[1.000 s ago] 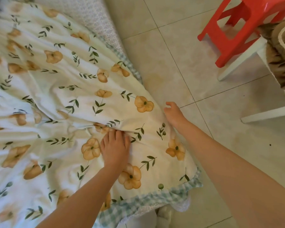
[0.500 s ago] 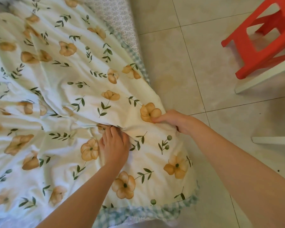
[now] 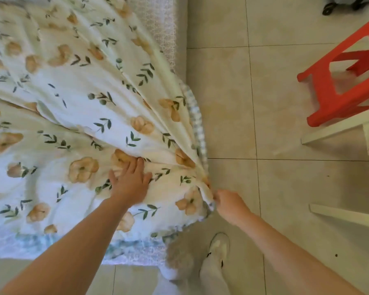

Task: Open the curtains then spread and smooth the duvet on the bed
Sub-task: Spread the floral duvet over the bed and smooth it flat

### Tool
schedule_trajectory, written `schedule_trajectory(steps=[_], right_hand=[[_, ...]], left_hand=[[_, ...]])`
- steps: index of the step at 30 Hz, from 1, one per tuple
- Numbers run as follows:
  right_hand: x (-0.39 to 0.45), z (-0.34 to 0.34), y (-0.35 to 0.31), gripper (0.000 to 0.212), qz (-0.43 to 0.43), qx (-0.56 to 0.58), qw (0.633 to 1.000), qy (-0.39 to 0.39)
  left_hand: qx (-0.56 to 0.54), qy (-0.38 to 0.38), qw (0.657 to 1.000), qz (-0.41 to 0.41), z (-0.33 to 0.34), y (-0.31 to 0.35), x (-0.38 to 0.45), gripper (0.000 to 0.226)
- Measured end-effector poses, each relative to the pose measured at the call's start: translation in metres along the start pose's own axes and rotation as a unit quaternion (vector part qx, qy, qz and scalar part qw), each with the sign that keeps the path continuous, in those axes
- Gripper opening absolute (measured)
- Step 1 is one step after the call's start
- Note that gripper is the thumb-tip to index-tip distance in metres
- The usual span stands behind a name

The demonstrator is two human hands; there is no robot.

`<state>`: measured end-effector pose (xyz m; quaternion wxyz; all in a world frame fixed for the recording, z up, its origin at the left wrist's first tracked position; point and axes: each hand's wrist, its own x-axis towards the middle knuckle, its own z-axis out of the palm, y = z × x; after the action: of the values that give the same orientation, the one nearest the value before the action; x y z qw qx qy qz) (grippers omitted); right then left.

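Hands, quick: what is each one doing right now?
Left hand: open, fingers spread flat on the duvet.
Right hand: closed, pinching the duvet's gathered corner.

No sleeves are being worn: both forearms are being shown bare up to the near edge of the picture. A pale, off-white shoe (image 3: pixel 219 245) with small dark marks is being worn below a light trouser leg (image 3: pixel 211 275).
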<state>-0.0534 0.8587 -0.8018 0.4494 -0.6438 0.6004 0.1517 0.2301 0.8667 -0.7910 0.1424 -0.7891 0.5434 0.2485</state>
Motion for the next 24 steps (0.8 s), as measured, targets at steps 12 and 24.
schedule_trajectory(steps=[12,24], right_hand=[[0.051,-0.019,-0.046,0.075,0.087,0.341,0.905,-0.240],[-0.046,-0.029,-0.075,0.037,0.050,0.501,0.820,-0.271]], left_hand=[[-0.074,0.072,0.995,-0.010,-0.009,-0.003,0.004,0.055],[-0.196,0.105,0.974,-0.049,-0.027,0.010,-0.009,0.053]])
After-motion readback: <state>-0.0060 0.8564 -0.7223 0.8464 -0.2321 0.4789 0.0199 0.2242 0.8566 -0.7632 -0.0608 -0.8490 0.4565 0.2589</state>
